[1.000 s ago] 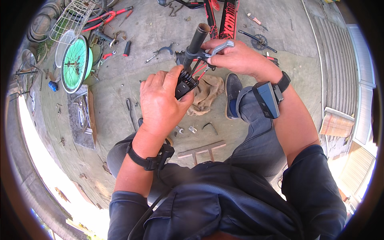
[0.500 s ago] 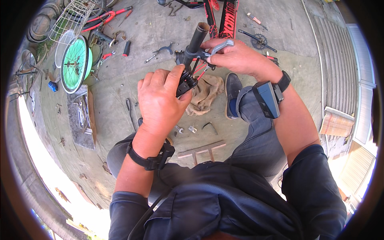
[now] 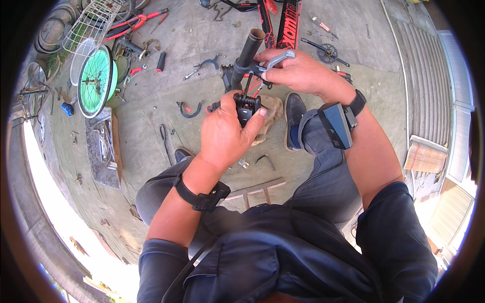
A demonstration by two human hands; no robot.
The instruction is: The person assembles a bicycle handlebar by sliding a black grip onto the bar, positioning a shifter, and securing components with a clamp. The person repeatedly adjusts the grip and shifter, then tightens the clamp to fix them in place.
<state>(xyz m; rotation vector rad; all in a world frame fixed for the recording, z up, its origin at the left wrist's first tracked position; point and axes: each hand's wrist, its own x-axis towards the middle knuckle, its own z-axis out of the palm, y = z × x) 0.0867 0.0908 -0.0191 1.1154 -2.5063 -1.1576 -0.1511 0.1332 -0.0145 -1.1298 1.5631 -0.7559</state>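
Note:
My left hand (image 3: 222,129) is closed around a black folding multi-tool (image 3: 247,109). One hex key of that tool points up to the clamp of a brake lever (image 3: 277,60); whether its tip sits in the bolt is too small to tell. The clamp goes around a black handlebar tube (image 3: 249,48), whose open end faces up. My right hand (image 3: 299,73) grips the silver-grey lever near its clamp, thumb and fingers pinched on it. Below the tool, a brown cloth (image 3: 273,112) lies partly covered by my left hand.
A black and red bicycle frame (image 3: 289,30) is ahead. At the far left are a green-disc wheel (image 3: 95,81), a wire basket (image 3: 93,22) and a tray of wrenches (image 3: 117,146). A crankset (image 3: 329,52) is at the right. Near my feet lie a hex key (image 3: 265,161) and a wooden piece (image 3: 257,190).
My left hand has swung right and slightly down, turning the multi-tool below the clamp. A dark curved part on the ground has come into sight. My right hand has stayed on the lever.

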